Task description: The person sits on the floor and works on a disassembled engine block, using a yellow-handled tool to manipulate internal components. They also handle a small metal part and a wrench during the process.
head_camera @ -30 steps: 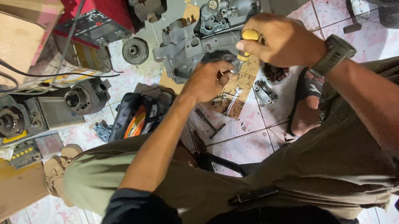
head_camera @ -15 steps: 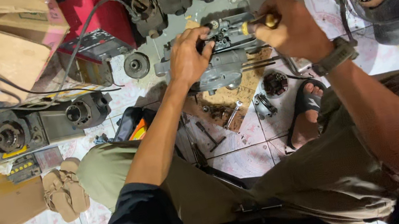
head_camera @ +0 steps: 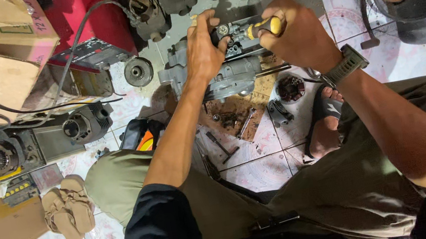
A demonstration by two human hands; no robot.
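- Sitting on the tiled floor (head_camera: 269, 171) between the person's knees, the grey engine casing (head_camera: 228, 76) looks heavy, rigid cast metal (likely oily); best gripped by its thick outer edges.
- Left hand (head_camera: 205, 51) lies spread, fingers curled over the casing's top, pressing it steady.
- Right hand (head_camera: 297, 34) is closed around the yellow-handled screwdriver (head_camera: 266, 26), whose light, stiff handle offers sure grip.
- Small loose parts (head_camera: 230, 119) lie just below the casing, easily scattered.

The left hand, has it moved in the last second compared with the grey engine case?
Yes. The left hand has gone from the scraps near the person's feet up onto the grey engine case.
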